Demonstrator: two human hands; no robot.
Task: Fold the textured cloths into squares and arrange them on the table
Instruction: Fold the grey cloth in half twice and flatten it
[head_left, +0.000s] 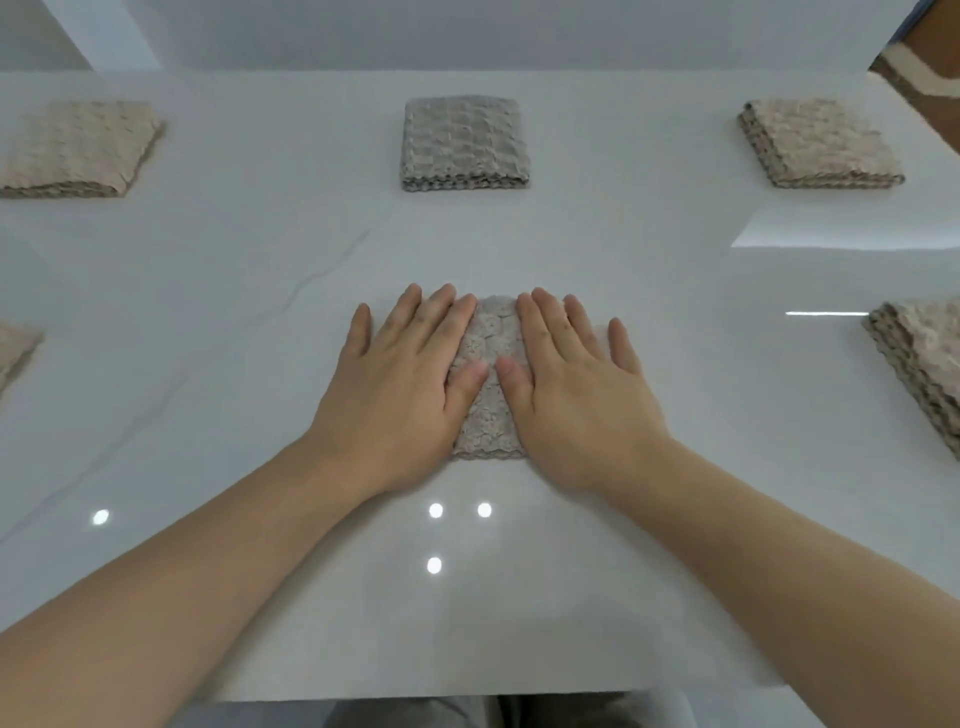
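flattening step: left hand and right hand lie flat on centre cloth, grasping nothing. smooth outward toward 9 and 3 o'clock, keeping edges square.

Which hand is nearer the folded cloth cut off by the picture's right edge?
Right. The right hand lies flat on the middle cloth, on the side toward the cut-off cloth; the left hand lies flat on the middle cloth's other side, farther away.

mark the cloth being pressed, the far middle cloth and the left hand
pressed cloth (491, 332): head view, bare strip of its middle
far middle cloth (462, 140): head view, middle of its top
left hand (400, 384): head view, back of the hand
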